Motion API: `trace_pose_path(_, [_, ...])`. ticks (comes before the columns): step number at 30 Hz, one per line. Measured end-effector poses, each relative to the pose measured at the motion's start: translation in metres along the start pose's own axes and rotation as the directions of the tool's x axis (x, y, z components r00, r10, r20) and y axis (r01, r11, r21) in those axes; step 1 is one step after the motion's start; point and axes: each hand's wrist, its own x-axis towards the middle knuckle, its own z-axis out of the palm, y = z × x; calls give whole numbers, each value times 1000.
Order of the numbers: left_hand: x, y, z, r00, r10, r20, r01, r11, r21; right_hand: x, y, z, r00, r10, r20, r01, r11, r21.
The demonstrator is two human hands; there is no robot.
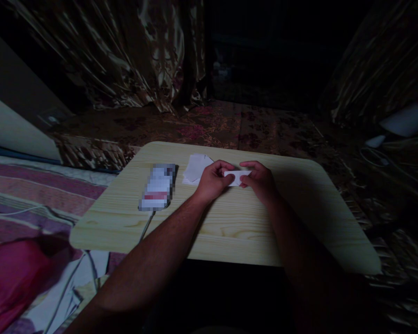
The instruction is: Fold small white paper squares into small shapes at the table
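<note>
Both my hands meet over the far middle of a light wooden table (230, 232). My left hand (212, 180) and my right hand (259, 178) each pinch an end of a small folded piece of white paper (237, 176), held just above the tabletop. Fingers of both hands are curled around it. A small stack of white paper sheets (196, 168) lies on the table just left of my left hand.
A phone (157, 187) lies on the table's left part, its cable (146, 225) running off the near edge. Striped bedding (28, 199) and a red cloth (17, 273) lie to the left. Patterned carpet (230, 125) and shiny curtains (132, 51) are beyond.
</note>
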Motion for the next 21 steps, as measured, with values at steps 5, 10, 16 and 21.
trace_pose_path(5, [-1, -2, -1, 999, -38, 18, 33, 979, 203, 1, 5, 3, 1000, -13, -2, 12, 999, -43])
trace_pose_path(10, [0, -4, -3, 998, -48, -27, 53, 975, 215, 1, 7, 2, 1000, -16, -7, 16, 998, -65])
trace_pose_path(16, [-1, -4, -2, 997, -65, -35, 71, 974, 214, 5, 14, 0, 998, 8, -54, -10, 999, -47])
trace_pose_path(21, [-2, -3, -1, 999, -33, -35, 40, 973, 227, 4, 16, 0, 999, -24, -48, 20, 997, -78])
